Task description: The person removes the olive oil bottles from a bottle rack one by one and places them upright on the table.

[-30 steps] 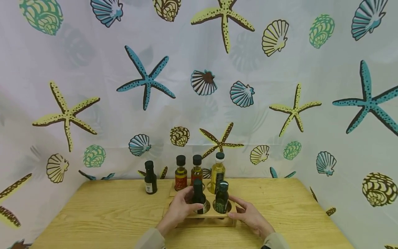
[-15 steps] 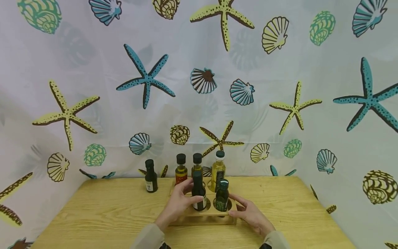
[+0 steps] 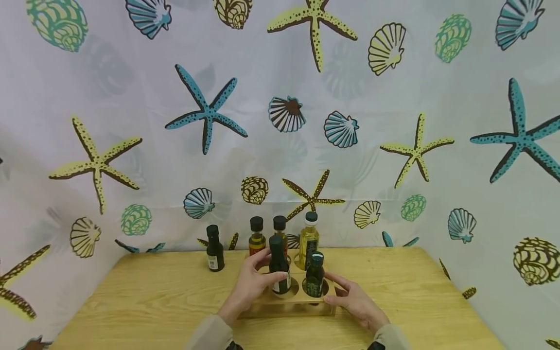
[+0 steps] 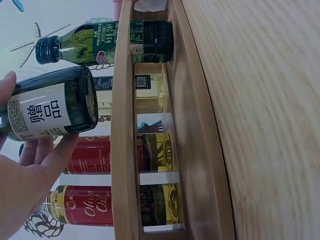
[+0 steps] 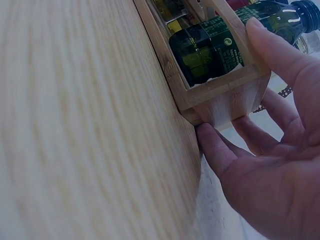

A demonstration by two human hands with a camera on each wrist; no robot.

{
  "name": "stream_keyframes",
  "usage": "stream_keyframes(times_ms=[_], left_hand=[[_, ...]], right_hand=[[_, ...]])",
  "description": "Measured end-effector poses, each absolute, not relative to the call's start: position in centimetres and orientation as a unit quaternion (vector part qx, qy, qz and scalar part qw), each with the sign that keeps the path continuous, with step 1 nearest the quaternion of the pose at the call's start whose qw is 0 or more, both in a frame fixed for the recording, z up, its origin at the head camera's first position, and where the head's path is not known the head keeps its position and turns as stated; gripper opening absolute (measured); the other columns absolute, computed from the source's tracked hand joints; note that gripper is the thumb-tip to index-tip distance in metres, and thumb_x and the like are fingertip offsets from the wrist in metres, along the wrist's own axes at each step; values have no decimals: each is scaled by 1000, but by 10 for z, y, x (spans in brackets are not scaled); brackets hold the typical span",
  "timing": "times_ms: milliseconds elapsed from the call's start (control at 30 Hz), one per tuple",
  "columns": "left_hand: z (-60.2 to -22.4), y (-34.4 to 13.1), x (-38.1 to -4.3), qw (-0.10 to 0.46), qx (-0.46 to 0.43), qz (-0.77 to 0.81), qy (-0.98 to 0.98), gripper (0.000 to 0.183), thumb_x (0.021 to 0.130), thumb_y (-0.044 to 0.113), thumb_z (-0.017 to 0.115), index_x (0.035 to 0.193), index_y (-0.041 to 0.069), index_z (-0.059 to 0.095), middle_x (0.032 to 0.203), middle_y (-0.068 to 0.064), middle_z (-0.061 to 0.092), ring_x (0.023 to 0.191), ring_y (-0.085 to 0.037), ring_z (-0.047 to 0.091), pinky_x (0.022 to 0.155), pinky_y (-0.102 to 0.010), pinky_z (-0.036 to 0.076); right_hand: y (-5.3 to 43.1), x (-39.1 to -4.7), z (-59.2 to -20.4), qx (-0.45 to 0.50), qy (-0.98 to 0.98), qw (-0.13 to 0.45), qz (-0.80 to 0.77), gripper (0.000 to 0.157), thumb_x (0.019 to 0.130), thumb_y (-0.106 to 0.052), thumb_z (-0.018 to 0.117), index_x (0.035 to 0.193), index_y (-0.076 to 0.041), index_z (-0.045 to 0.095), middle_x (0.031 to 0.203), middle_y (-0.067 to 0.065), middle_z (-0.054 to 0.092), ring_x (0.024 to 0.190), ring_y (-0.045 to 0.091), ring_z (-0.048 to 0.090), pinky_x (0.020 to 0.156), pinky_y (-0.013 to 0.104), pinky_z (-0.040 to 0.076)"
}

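My left hand (image 3: 250, 286) grips a dark bottle (image 4: 54, 103) with a white label between thumb and fingers. Tilted in the left wrist view, the bottle has its base just above the top board of a wooden bottle rack (image 3: 280, 309). At the rack's right end, my right hand (image 3: 353, 302) holds the corner, thumb at the upper board and fingers along the end wall, as the right wrist view shows. Close by that thumb, a green glass bottle (image 3: 314, 278) stands in the front right hole.
Two red-labelled olive oil bottles (image 4: 89, 205) and a pale yellow oil bottle (image 3: 309, 241) fill the rack's back row. Another dark bottle (image 3: 215, 249) stands on the wooden table (image 3: 162, 296) left of the rack. A shell-patterned curtain (image 3: 262, 160) hangs behind.
The left hand has raised the dark bottle a little out of the front left hole. My right hand keeps its place at the rack's end.
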State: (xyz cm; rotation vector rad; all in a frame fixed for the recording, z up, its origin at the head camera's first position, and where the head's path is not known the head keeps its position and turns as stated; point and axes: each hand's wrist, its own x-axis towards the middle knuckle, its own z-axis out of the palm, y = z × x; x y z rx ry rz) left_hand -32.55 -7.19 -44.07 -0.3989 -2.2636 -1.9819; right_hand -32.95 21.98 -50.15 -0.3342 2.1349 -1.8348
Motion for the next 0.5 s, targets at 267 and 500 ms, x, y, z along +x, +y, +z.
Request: stream_keyframes(times_ms=[267, 500], left_hand=[[-439, -82, -320, 57, -106, -636, -762, 72, 76, 25, 86, 140, 12, 55, 123, -11, 60, 115, -27, 54, 89, -43, 50], [-437, -96, -315, 71, -101, -619, -775, 73, 72, 26, 89, 137, 14, 58, 112, -7, 64, 106, -24, 57, 84, -34, 52]], right_hand=[[219, -328, -502, -109, 755, 147, -630, 75, 88, -24, 75, 152, -14, 38, 162, 15, 23, 142, 55, 18, 112, 63, 27], [217, -325, -503, -100, 754, 142, -634, 74, 87, -22, 76, 151, -16, 40, 162, 12, 24, 143, 53, 18, 113, 63, 26]])
